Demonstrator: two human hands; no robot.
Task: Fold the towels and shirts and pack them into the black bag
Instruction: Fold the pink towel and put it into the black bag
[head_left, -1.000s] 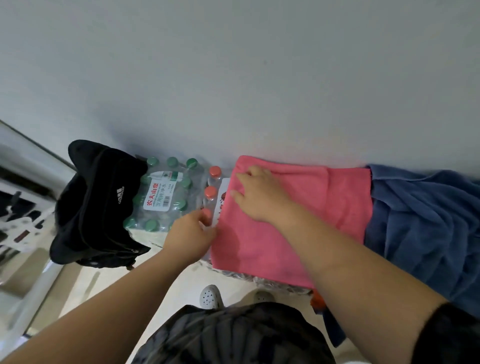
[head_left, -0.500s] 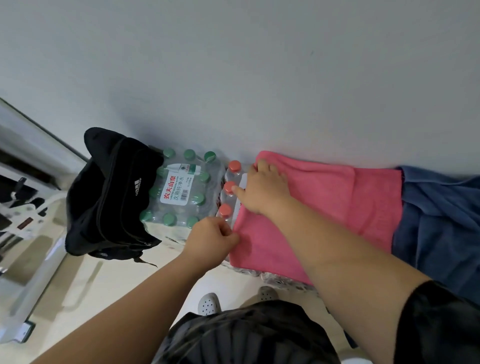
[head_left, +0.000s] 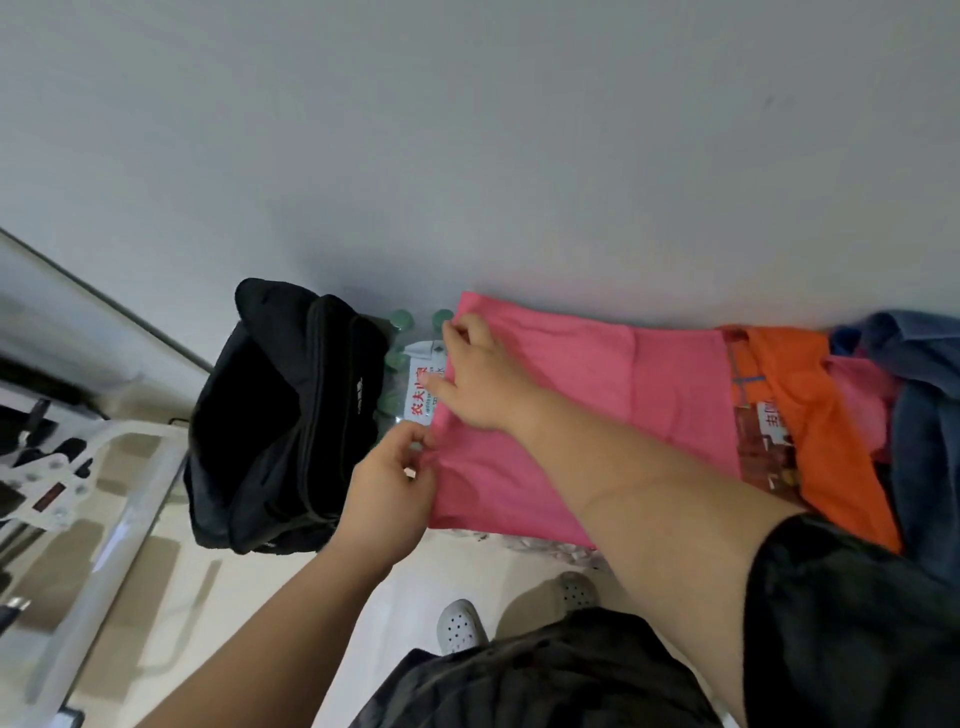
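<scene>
- Here, the left hand (head_left: 387, 483) reaches forward from the near left on a bare, nearly straight arm. Its thumb and fingers are closed in a narrow pinch on the near left edge of the pink towel (head_left: 571, 405).
- The right hand (head_left: 478, 374) comes in from the near right, palm down, with the forearm crossing above the cloth. Its fingers are curled over the towel's far left edge and hold it.
- The pink towel lies spread flat from left to right along the foot of the grey wall (head_left: 467, 156). Its left end rests on a shrink-wrapped bottle pack (head_left: 415, 374) with green caps, and both hands hold that left end, one nearer and one farther.
- The black bag (head_left: 280, 415) stands just left of the hands with its mouth open upward. It leans against the bottle pack and is apart from the towel.
- To the right of the towel, a strip of red printed packaging (head_left: 758, 441) shows. Beyond it lies an orange garment (head_left: 810, 415), and at the far right a heap of blue cloth (head_left: 924, 415).
- Nearest the viewer, white perforated shoes (head_left: 457, 626) stand on the pale floor (head_left: 218, 597).
</scene>
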